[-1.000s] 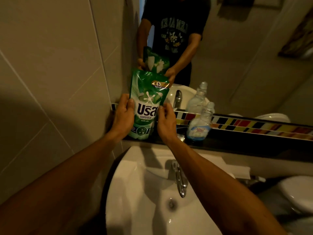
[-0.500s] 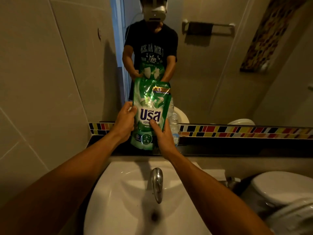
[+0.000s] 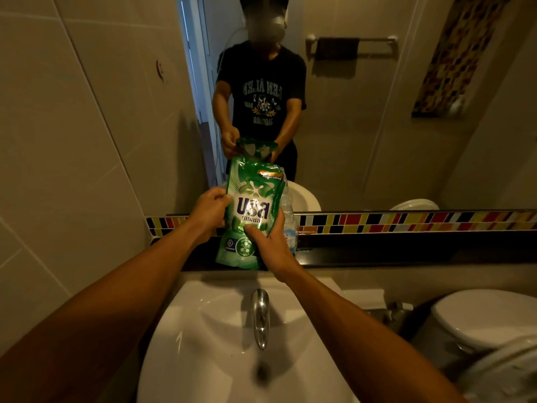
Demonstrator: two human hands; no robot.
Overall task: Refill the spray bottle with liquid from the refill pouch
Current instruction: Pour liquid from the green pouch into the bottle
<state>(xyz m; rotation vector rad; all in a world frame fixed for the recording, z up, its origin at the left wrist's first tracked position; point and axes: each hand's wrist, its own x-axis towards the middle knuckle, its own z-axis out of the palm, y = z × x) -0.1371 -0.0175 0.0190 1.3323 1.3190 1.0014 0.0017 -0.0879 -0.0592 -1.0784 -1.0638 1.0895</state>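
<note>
Hands first — my left hand clamps the left edge of the glossy green plastic refill pouch, thumb over the front beside the white label with its dark blue lettering, while my right hand closes on the pouch's lower right part, fingers wrapped across the printed front. Both grips are shut on the pouch. It stands upright between them, its bottom edge down at the dark ledge that runs under the mirror; whether it rests on that ledge or hangs just above it I cannot tell.

Just behind the pouch's right edge stands the clear plastic spray bottle on the same ledge, mostly hidden, only a strip of its ribbed side and a bit of blue-and-white label showing. Its top is covered by the pouch.

Below my forearms lies the white ceramic sink with a chrome tap pointing toward me over the drain. A band of multicoloured small tiles lines the wall under the mirror. To the right sits a white toilet with closed lid. In the mirror my reflection holds the pouch — a dark towel on a rail hangs behind.
</note>
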